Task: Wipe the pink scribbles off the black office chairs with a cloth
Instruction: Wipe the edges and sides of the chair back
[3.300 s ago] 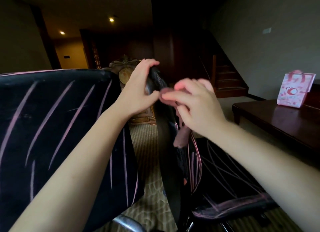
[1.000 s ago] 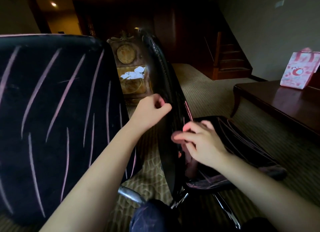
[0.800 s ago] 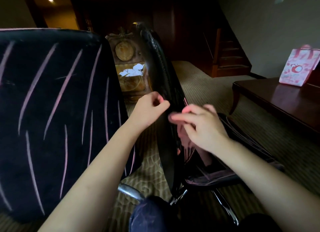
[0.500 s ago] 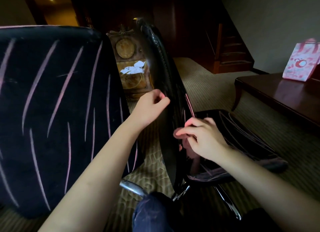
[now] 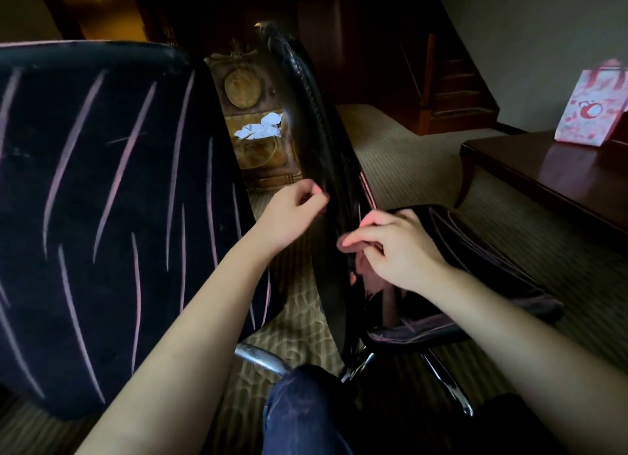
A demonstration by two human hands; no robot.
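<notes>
A glossy black office chair stands edge-on in the middle, its backrest (image 5: 317, 142) upright and its seat (image 5: 482, 267) covered in pink scribbles. My left hand (image 5: 292, 213) grips the backrest's rear edge at mid height with curled fingers. On the front face of the backrest my right hand (image 5: 396, 247) holds a dusky pink cloth (image 5: 373, 281), which hangs below the fingers. A second black chair (image 5: 102, 199), in fabric and streaked with long pink strokes, fills the left.
A dark wooden table (image 5: 560, 179) with a pink gift bag (image 5: 591, 104) stands at the right. An ornate gold cabinet (image 5: 253, 121) sits behind the chairs, a staircase (image 5: 452, 87) further back. My knee in jeans (image 5: 302, 414) is near the chrome chair base (image 5: 258, 356). The floor is striped carpet.
Both hands have come down from the top of the backrest to mid height. In the last second my right hand rubbed the cloth up and down there; my left hand kept its grip.
</notes>
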